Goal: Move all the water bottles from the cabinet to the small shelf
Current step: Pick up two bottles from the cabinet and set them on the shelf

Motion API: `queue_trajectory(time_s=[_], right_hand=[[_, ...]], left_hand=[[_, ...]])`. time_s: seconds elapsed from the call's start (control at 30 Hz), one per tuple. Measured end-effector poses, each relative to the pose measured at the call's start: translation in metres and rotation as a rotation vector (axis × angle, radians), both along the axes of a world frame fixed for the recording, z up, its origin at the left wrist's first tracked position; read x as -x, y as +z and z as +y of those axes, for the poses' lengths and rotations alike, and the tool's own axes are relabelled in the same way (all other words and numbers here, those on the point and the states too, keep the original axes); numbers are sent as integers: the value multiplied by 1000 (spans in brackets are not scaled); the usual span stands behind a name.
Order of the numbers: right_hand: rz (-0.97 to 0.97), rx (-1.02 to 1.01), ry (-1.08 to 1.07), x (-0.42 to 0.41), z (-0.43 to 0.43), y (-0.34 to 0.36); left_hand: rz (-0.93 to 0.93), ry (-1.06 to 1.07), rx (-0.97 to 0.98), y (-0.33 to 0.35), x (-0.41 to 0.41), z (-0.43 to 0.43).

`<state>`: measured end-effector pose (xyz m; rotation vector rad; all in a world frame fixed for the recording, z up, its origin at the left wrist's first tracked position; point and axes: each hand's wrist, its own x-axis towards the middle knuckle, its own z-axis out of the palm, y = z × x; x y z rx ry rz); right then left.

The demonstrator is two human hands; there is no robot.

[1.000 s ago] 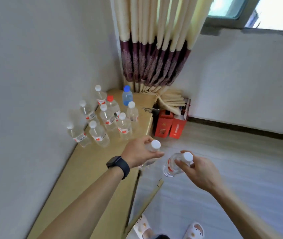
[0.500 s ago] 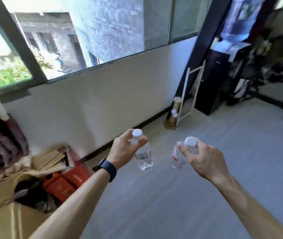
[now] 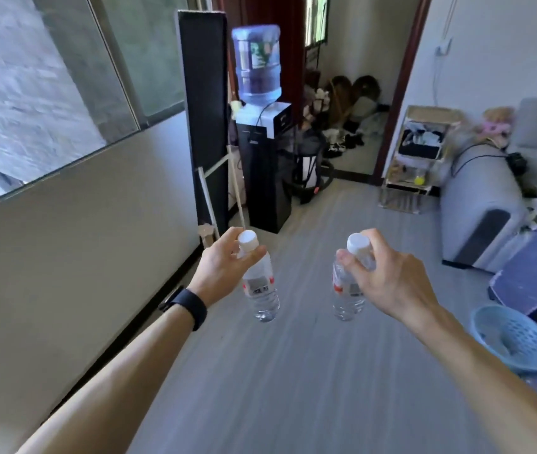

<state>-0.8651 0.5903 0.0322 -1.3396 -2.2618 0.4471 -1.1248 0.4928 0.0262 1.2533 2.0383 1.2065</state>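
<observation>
The person had turned away from the cabinet, and the left grip (image 3: 228,263) pinched the left bottle (image 3: 262,290) and the right grip (image 3: 388,280) the right bottle (image 3: 345,296), each hanging just below, likely bound for the shelf.

home living room: water dispenser (image 3: 267,178) with blue jug (image 3: 255,60) straight beyond left-hand fingers (image 3: 228,239); grey sofa (image 3: 476,208) with plush toy (image 3: 496,121) right of right-hand fingers (image 3: 380,245); cluttered wooden rack (image 3: 421,149), shoes (image 3: 342,142) in doorway (image 3: 395,93) beyond them.
</observation>
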Motion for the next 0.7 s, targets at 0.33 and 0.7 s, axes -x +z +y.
queue_trajectory(time_s=[0.33, 0.7], right_hand=[[-126, -10, -266, 16, 165, 11], [-115, -5, -498, -2, 341, 2]], left_hand=[[43, -286, -43, 11, 41, 226], [111, -448, -6, 3, 46, 460]])
